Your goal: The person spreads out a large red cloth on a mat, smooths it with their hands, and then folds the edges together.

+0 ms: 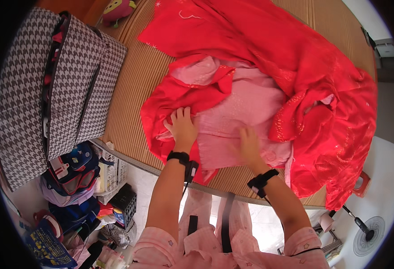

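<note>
A large red satin garment (321, 67) with gold and white embroidery lies spread and rumpled over a bamboo-slat mat (133, 80). Its pink inner lining (247, 97) shows in the middle, with red folds on both sides. My left hand (183, 127) rests on the red fold at the left of the lining, fingers spread, palm down. Over the lining's lower middle is my right hand (250, 144), blurred, its fingers extended; whether it touches the cloth I cannot tell. Neither hand grips anything that I can see. Both wrists wear black straps.
A houndstooth fabric storage bag (79, 77), partly unzipped, stands on the left of the mat. A plush toy (116, 11) lies at the top left. Below on the left are backpacks (79, 168) and a black plastic crate (129, 201). A fan (368, 235) stands at the lower right.
</note>
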Available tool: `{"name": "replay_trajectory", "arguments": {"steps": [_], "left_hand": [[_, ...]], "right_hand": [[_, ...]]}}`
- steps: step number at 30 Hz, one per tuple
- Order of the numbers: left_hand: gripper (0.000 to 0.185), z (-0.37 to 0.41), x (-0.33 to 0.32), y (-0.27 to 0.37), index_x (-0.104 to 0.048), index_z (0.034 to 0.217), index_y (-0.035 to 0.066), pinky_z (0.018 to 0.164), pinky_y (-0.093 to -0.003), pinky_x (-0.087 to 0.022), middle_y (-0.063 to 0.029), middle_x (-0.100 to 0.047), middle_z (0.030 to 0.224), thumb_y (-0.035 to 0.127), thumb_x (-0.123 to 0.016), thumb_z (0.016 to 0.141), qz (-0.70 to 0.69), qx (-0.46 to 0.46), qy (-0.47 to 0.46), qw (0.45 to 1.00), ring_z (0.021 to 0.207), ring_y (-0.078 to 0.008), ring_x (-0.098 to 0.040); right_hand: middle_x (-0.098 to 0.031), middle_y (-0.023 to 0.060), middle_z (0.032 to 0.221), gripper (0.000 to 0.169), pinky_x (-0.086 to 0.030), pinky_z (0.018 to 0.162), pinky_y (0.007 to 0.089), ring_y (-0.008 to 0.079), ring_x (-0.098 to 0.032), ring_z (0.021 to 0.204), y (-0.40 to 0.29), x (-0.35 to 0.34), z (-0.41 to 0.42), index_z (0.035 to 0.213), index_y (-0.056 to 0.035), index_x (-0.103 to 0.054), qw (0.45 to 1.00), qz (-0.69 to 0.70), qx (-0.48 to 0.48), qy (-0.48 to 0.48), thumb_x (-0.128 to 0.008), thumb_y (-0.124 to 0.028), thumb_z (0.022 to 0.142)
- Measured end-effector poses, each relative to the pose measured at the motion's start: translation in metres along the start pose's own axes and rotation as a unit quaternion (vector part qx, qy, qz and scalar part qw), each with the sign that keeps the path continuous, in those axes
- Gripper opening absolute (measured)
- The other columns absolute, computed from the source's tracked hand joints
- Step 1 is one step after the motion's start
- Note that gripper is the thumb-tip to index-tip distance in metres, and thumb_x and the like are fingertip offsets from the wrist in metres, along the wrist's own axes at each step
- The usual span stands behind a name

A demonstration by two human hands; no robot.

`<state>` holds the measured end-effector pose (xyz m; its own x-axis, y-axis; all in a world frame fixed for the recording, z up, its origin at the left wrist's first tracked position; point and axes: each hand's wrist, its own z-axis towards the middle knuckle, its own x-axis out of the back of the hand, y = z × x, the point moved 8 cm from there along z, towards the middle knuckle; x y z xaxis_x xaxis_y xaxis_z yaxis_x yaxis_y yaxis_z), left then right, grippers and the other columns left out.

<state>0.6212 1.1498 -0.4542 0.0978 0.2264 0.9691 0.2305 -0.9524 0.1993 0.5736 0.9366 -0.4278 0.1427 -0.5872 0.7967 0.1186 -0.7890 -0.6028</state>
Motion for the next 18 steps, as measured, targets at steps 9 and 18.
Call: {"name": "replay_trajectory", "arguments": {"steps": [9, 18], "left_hand": [[0.055, -0.043, 0.098, -0.217, -0.044, 0.127, 0.001, 0.097, -0.0369, -0.040, -0.0133, -0.051, 0.122, 0.044, -0.045, 0.092, -0.588, 0.184, 0.099, 0.782, 0.112, -0.0259, -0.051], [0.035, -0.117, 0.129, -0.415, -0.051, 0.092, 0.001, 0.066, -0.0487, -0.047, -0.0237, -0.061, 0.088, 0.036, -0.052, 0.088, 0.011, 0.333, 0.016, 0.943, 0.080, -0.0392, -0.061]], "right_hand": [[-0.055, 0.0152, 0.099, 0.034, -0.035, 0.085, 0.0518, 0.0356, -0.048, 0.097, 0.038, -0.025, -0.070, 0.095, -0.0047, -0.055, 0.970, -0.157, 0.104, -0.154, -0.064, -0.029, 0.074], [-0.059, 0.0210, 0.074, 0.017, -0.045, 0.062, 0.0493, 0.0391, -0.058, 0.070, 0.046, 0.061, -0.122, 0.095, -0.0052, -0.053, 0.930, -0.105, -0.066, -0.347, -0.052, -0.018, 0.085]]}}
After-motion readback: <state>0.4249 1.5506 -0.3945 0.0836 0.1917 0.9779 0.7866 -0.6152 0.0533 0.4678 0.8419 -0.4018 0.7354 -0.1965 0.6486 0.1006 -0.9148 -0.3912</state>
